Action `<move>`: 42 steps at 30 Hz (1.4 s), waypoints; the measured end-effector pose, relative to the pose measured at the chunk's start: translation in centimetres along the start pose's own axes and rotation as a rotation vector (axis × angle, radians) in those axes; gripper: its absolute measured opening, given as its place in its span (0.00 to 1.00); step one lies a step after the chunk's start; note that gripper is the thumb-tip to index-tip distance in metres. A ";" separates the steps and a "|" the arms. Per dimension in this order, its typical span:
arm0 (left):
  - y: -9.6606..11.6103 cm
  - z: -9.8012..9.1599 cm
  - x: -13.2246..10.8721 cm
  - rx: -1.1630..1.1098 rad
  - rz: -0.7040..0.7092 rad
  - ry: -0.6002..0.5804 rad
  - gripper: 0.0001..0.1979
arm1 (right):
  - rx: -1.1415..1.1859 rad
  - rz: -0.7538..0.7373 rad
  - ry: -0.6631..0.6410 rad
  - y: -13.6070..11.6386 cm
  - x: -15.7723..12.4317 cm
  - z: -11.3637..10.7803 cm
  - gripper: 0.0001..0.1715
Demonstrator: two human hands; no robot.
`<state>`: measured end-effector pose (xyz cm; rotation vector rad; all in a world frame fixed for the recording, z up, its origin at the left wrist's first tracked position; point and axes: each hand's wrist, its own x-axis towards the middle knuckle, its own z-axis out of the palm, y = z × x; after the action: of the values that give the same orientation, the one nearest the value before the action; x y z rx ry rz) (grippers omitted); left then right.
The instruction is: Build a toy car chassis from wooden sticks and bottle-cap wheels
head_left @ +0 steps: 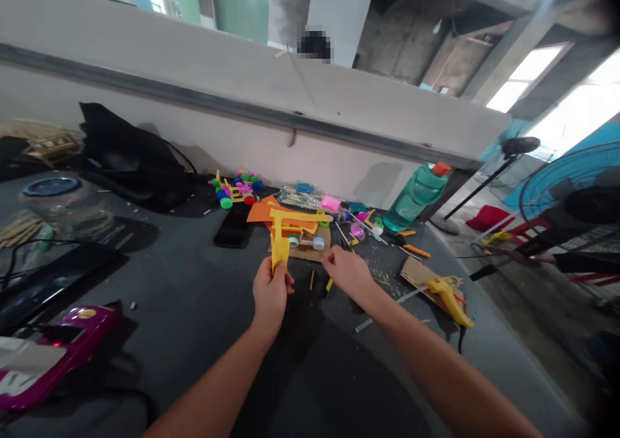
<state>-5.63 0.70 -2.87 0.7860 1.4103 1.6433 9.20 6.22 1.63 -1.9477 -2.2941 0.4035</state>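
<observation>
My left hand (272, 291) is closed round the lower end of a yellow paper piece (279, 249), which stands upright with a long strip reaching right from its top. My right hand (347, 271) is curled into a pinch just right of it; whatever it may hold is hidden by the fingers. Behind the hands lies a piece of cardboard (306, 254), with a white bottle cap (318, 243) and small wooden parts on it. Orange paper sheets (261, 210) lie farther back. A short yellow scrap (329, 285) rests on the table below my right hand.
A yellow glue gun (450, 301) sits on cardboard at the right, near orange-handled pliers (417, 250) and a green bottle (414, 196). A phone (233, 226) and colourful cap pieces (235, 189) lie behind left. A purple power strip (82, 334) occupies the left front.
</observation>
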 end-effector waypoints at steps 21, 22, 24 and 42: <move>1.7 0.6 -2.0 0.002 -0.102 -0.440 0.18 | 0.390 0.419 0.013 4.5 -2.5 -0.5 0.36; 1.8 0.6 -2.1 -0.008 -0.111 -0.470 0.18 | 0.453 0.404 -0.019 5.2 -2.9 -1.2 0.31; 2.0 0.6 -2.1 -0.026 -0.111 -0.503 0.18 | 0.586 0.360 -0.072 6.9 -4.0 -2.6 0.23; 1.2 -0.1 -1.9 0.139 -0.115 -0.546 0.21 | 1.618 0.097 -0.637 9.6 -10.6 1.8 0.37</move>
<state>-5.02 -1.10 -1.59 1.1104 1.1553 1.1322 19.76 -3.05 -1.68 -0.9966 -1.0203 2.1617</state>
